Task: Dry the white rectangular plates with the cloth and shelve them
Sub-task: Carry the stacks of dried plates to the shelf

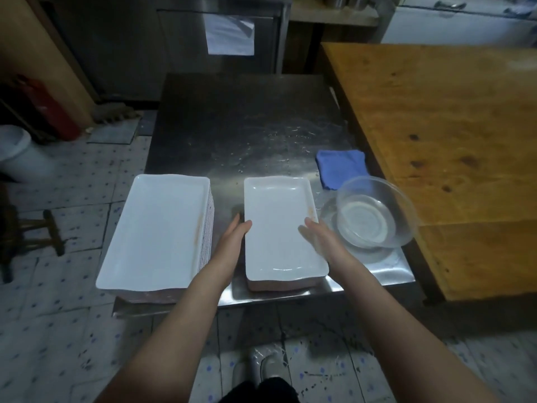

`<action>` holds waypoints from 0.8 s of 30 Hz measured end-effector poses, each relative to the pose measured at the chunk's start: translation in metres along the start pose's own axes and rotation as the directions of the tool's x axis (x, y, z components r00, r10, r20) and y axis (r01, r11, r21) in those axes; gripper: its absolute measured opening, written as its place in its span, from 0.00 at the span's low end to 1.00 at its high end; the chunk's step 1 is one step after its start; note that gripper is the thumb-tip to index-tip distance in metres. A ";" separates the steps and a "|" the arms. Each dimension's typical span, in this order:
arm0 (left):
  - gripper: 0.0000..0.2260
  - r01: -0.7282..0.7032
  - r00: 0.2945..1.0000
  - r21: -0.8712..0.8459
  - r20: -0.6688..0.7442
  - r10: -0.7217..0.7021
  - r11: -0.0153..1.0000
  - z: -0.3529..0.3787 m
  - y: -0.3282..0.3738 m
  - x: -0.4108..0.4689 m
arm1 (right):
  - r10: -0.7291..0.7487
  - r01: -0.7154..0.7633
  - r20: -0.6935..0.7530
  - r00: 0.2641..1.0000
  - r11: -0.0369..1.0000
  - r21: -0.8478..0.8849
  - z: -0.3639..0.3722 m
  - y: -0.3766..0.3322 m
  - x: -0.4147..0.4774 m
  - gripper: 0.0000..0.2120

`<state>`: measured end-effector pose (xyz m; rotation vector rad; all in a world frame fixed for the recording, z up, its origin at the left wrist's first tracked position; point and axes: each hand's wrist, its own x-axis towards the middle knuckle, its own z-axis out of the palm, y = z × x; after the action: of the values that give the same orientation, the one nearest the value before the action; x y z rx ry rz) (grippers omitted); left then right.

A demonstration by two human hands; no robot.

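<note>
Plate (279, 228) edges flanked by left hand (232, 242), right hand (319, 237).

I read the work table (247, 117) as bare sheet metal: brushed, semi-glossy, scuffed, with wet specks on its surface. The left plate stack (157, 228) and right plate stack (279, 225) are white, smooth and glossy. I cannot tell whether they are ceramic or plastic. The cloth (341, 167) is blue textile, matt, with a soft nap. The bowl (374, 210) is transparent and glossy, either glass or clear plastic. The side table (450, 141) is wood: orange-brown, satin, worn, with dark knots. The cabinet (180, 48) is dull metal and carries a white paper sheet (229, 34). The floor (72, 181) is matt speckled tile, stained.
</note>
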<state>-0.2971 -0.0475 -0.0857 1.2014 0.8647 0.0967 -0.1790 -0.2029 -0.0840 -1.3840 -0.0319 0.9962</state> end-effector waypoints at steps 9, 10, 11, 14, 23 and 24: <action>0.22 0.029 0.999 -0.349 0.043 -0.014 0.937 0.018 -0.017 0.006 | 0.004 -0.009 0.053 0.999 0.995 0.099 -0.006 0.008 0.015 0.06; 0.24 0.038 0.999 -0.374 0.050 -0.021 0.927 0.019 -0.015 0.006 | 0.009 -0.015 0.055 0.998 0.995 0.103 -0.007 0.009 0.015 0.06; 0.25 0.047 0.998 -0.387 0.059 -0.026 0.921 0.020 -0.013 0.005 | 0.015 -0.021 0.055 0.998 0.994 0.107 -0.007 0.009 0.015 0.06; 0.18 0.044 0.997 -0.361 0.079 -0.016 0.932 0.020 -0.010 0.004 | 0.008 -0.013 0.044 0.999 0.994 0.106 -0.007 0.010 0.016 0.06; 0.14 0.007 0.995 -0.333 0.092 0.026 0.943 0.024 -0.007 0.004 | 0.020 -0.029 0.057 0.998 0.985 0.167 -0.009 0.003 0.012 0.06; 0.14 0.013 0.994 -0.331 0.104 0.022 0.943 0.025 -0.004 0.002 | 0.023 -0.030 0.045 0.999 0.987 0.156 -0.009 -0.001 0.008 0.05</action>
<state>-0.2819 -0.0675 -0.0877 0.8836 0.7185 0.1737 -0.1682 -0.2050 -0.0899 -1.2220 0.0321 1.0285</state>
